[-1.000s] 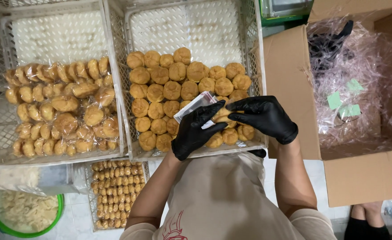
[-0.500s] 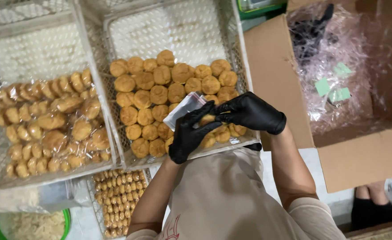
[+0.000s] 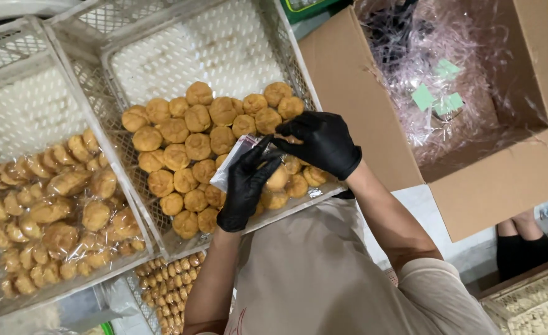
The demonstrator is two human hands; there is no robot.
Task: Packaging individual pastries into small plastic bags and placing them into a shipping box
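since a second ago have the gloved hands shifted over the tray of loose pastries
No. Left hand and right hand sit over the tray's near right corner as before; only the camera moved.

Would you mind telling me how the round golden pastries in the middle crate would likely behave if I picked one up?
The pastries look puffed and crusty, so probably light for their size and easily crushed. Their rounded shape suggests they might roll in the white crate if nudged. The gloved left hand and right hand hold a small clear bag just above them.
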